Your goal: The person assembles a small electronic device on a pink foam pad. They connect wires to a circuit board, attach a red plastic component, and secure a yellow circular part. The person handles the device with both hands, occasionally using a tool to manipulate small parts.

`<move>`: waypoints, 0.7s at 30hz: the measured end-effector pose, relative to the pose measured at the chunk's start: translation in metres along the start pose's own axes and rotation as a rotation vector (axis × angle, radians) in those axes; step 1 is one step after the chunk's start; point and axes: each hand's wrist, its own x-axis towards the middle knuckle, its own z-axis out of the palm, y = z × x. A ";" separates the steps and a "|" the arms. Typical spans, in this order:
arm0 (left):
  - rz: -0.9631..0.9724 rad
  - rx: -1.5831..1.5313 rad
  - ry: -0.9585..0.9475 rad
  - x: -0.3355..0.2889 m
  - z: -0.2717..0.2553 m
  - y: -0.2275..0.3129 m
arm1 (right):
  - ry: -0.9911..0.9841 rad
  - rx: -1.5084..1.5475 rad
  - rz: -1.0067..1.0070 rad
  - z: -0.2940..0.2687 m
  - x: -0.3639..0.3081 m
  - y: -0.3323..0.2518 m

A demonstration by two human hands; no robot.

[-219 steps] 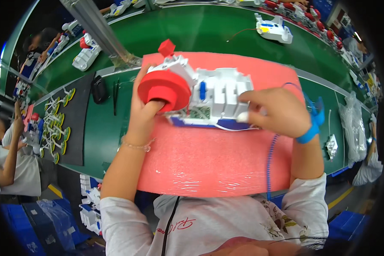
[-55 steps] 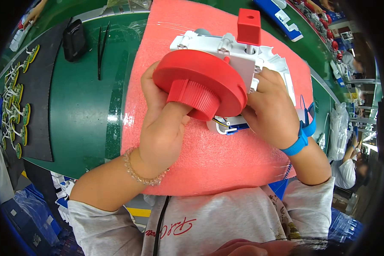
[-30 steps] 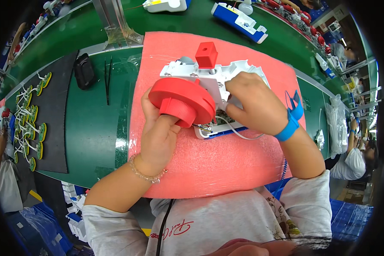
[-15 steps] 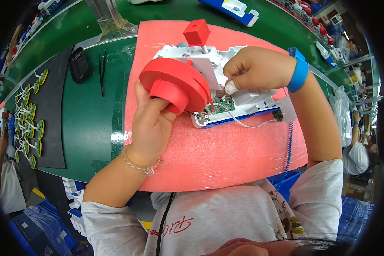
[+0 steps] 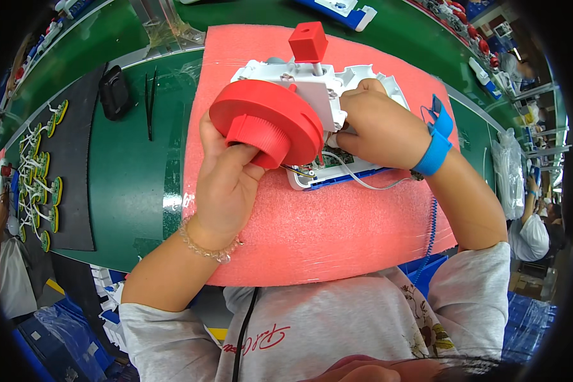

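My left hand (image 5: 226, 181) grips a large red round plastic wheel (image 5: 267, 113) by its ribbed hub, fingers wrapped around and partly inside it. The wheel is tilted in front of a white plastic housing (image 5: 361, 75). A red cube (image 5: 309, 42) sits on a metal shaft above a white upright bracket (image 5: 326, 95). My right hand (image 5: 385, 127) is closed beside that bracket, its fingertips down in the housing; whatever they pinch is hidden. Below its fingers, part of a green circuit board (image 5: 337, 155) shows. A pale flat cable (image 5: 365, 184) and thin dark wires run out near it.
A pink foam sheet (image 5: 312, 245) lies under the work. To the left are black tweezers (image 5: 149, 105), a black case-like object (image 5: 114, 93) and a dark mat (image 5: 76, 197) with several small wired boards (image 5: 43, 186). A blue coiled cord (image 5: 430, 235) hangs near my right wrist strap (image 5: 436, 151).
The red wheel, bracket and cube have shifted slightly right. My right hand has turned, its wrist dropping lower, and now covers more of the housing and board.
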 end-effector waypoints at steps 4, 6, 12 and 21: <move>-0.019 -0.022 -0.010 0.000 0.001 0.003 | 0.020 0.012 0.000 0.007 0.001 0.001; -0.026 -0.037 -0.019 0.000 0.001 0.003 | 0.056 -0.027 -0.050 0.009 0.001 0.004; -0.020 -0.038 -0.001 -0.001 0.002 0.002 | 0.081 -0.038 -0.059 0.011 0.002 0.001; -0.036 -0.072 0.025 0.000 0.005 0.004 | 0.006 -0.107 -0.126 0.000 0.006 0.002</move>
